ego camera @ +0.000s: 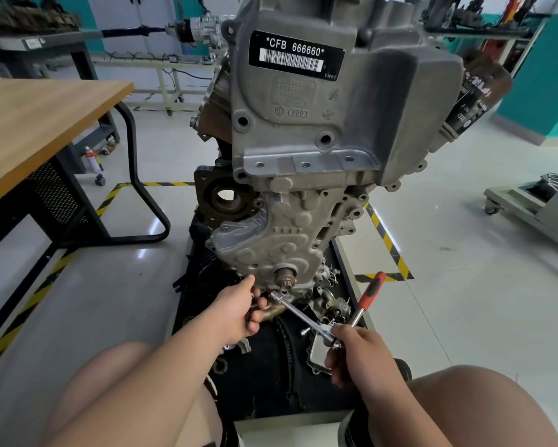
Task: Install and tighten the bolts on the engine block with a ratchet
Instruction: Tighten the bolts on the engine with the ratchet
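Ratchet (355, 317) work is under way at the bottom of the engine block (290, 195), which stands upright on a dark stand base (345, 262) on the floor, between the person's knees and well away from the wooden counter (35, 124) at the left. The tool's chrome extension (300, 314) runs on a slant from the right hand (355, 353) up and leftward to a socket (275, 295) set against the block's lower edge, just below the crankshaft stub (285, 275). I cannot see the bolt itself under the socket. The red-and-black handle (373, 291) sticks up and to the right from the ratchet head, so the handle and the extension form a V with the right hand at its point.

The right hand is curled closed around the ratchet head, fingers wrapped over the joint. The left hand (239, 311) is nearer the fastener: it sits just beside the socket end, fingers loosely curled against the block's lower left corner, apparently steadying the block or the socket, though what it pinches, if anything, is hidden.

Judging from this, the coming move turns on the extension's long axis staying in line with the bolt while the handle swings about it. If the right hand tips that axis, the socket could slip off.
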